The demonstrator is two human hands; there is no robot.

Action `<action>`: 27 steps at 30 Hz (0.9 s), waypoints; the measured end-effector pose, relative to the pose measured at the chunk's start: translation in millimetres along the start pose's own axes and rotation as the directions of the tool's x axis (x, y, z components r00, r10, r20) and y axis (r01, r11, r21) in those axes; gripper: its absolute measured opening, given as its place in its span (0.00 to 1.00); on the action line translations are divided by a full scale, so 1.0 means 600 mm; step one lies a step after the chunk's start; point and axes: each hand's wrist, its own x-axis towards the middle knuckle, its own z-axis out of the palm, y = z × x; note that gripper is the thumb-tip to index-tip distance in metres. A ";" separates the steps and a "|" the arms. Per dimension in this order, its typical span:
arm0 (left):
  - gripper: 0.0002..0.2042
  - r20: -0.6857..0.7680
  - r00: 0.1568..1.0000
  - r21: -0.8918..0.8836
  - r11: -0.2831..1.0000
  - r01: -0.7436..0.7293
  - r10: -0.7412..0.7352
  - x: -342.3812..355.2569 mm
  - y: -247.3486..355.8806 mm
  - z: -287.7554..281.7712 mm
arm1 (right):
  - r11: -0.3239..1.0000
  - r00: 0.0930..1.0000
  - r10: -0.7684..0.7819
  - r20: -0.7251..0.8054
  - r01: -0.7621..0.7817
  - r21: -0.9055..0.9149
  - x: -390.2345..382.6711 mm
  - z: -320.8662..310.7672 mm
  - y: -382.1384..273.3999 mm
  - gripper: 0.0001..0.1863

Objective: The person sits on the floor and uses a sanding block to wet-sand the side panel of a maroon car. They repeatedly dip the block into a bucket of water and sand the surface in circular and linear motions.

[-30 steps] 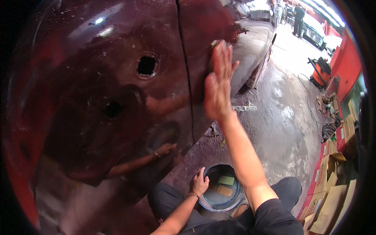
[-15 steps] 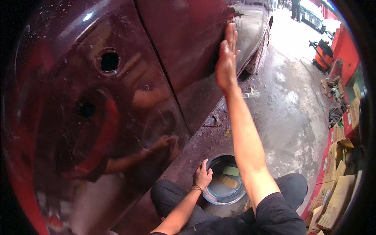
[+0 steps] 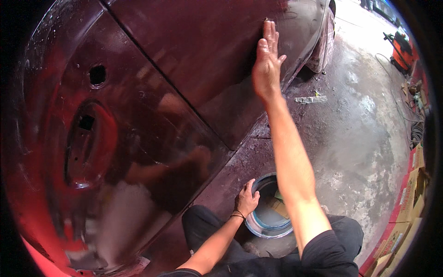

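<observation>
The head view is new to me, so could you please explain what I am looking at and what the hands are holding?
There is no robot here: a person works with bare hands, seen from a fisheye camera worn on their own head. It looks down, so straight edges bend toward the rim.

The right hand lies flat against a dark red car body, fingers stretched. A small edge shows at its fingertips, but what lies beneath is hidden. The left hand rests on the rim of a round tub, which contains a tan block.

The tub stands on the floor, with cardboard boxes and an orange-and-black machine to the right.
</observation>
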 end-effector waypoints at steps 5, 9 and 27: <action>0.30 0.109 0.983 0.105 0.981 -0.161 0.150 -0.015 -0.078 -0.001 | 0.967 0.956 -0.256 0.143 0.256 0.018 -0.217 0.067 -0.097 0.34; 0.31 0.034 0.998 0.038 0.998 0.047 -0.049 -0.006 -0.033 0.000 | 0.972 0.976 -0.216 0.006 0.216 -0.093 -0.119 0.043 0.001 0.32; 0.28 0.011 0.989 0.168 0.974 -0.149 0.150 -0.003 -0.115 0.014 | 0.955 0.943 -0.296 0.151 0.287 0.077 -0.195 0.047 -0.073 0.33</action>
